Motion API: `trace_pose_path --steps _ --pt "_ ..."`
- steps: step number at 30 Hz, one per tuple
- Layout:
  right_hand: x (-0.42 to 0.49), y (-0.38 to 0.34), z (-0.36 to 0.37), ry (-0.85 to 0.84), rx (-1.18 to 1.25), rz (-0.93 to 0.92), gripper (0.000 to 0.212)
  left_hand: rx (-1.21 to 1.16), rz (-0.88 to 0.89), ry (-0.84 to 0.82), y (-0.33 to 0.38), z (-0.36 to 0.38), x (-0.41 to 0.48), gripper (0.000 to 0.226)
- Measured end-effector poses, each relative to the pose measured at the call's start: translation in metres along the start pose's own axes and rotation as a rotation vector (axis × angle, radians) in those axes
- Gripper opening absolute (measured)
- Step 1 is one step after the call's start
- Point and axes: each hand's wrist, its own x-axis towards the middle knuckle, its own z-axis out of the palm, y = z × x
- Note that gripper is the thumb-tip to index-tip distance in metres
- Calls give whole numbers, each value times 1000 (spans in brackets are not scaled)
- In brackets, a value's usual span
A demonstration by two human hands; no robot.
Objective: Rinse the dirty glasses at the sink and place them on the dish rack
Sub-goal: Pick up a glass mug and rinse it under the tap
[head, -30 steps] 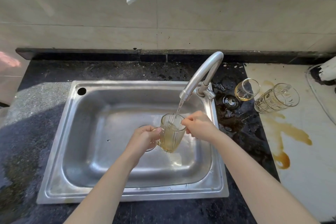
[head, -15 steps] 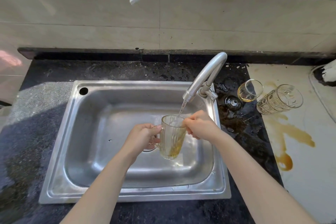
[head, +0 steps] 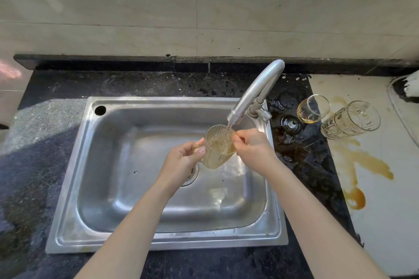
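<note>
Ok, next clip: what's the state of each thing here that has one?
Faucet: running.
Glass mug: held under the stream, yellowish water inside.
Left hand: grips the mug's handle.
Right hand: pinches the mug's rim.
Small glass: on its side, a little yellow liquid inside.
Patterned glass: on its side, on the white counter.
Brown spill: spread over the white counter.

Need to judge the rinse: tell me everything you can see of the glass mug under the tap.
The glass mug is clear, ribbed glass with a side handle, tinted yellowish by cloudy liquid inside. It is held above the sink basin, tilted, mouth just under the tap spout, whose stream runs into it. The left hand grips its handle; the right hand pinches its rim on the opposite side.
</note>
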Motion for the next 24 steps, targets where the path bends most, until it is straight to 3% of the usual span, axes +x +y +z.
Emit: trace_pose_path --steps 10,13,24 --pt "2 -13 -2 2 -210 -95 37 -91 55 56 -19 2 1 24" --pt "3 -12 -4 49 -253 -111 40 -10 59 53 -18 7 1 21" --pt "5 -6 -1 -75 -151 -30 38 101 32 34 -19 -3 6 24"
